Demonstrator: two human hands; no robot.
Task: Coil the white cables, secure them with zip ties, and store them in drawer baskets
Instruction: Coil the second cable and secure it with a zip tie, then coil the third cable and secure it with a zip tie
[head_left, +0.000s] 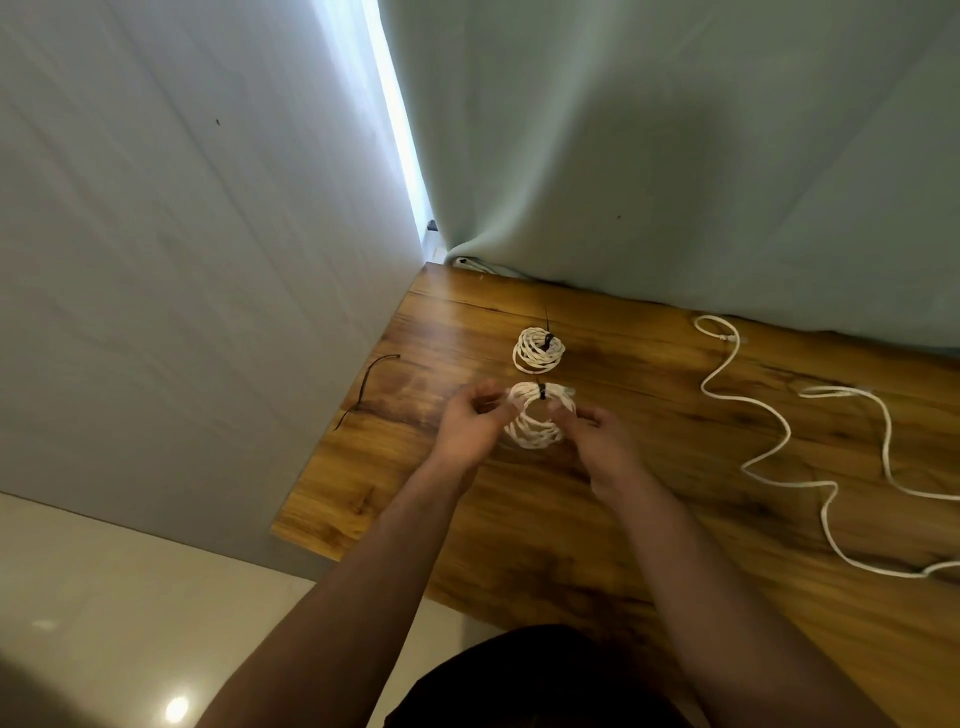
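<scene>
Both hands hold a white coil (535, 435) at the bench (571, 525).
Left hand (465, 431): grip clamped on the coil's left side, fingers curled. Right hand (597, 434): grip clamped on the coil's right side. A black tie (543, 393) bands the coil at its far edge. Whether the coil rests on the bench cannot be told. A second coil (537, 353), also tied, lies just beyond it. A loose cable (787, 429) snakes across the bench to the right, well apart. A spare tie (362, 389) lies at the left bench edge.
</scene>
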